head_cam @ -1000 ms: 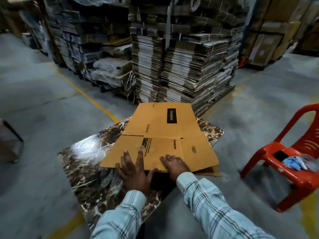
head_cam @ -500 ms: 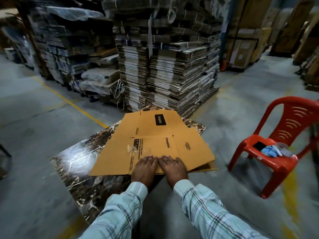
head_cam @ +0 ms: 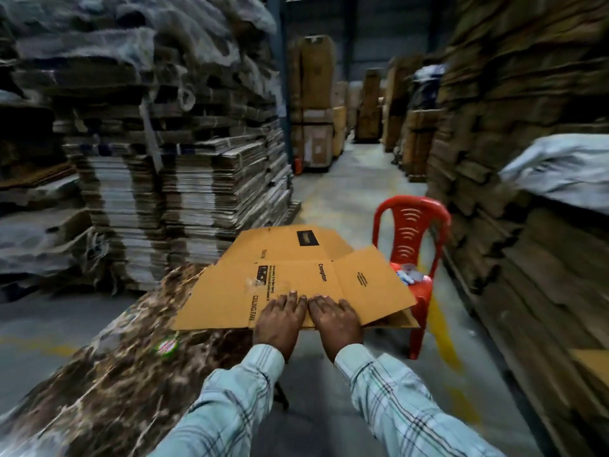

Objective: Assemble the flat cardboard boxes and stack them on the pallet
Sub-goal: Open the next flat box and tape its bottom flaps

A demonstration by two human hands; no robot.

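Note:
A flat tan cardboard box with black print lies on a marbled table top, its near edge hanging over the table's right side. My left hand and my right hand rest side by side on the near edge of the box, palms down, fingers lying flat on the cardboard. A second cardboard sheet shows under the box's right corner.
Tall stacks of flat cartons stand behind the table at left. A red plastic chair with blue cloth on its seat stands right of the box. More carton stacks line the right side, with an aisle between.
My hands came together on the box's near edge a second ago and stay there. The view has swung right, showing the aisle and the right-hand stacks.

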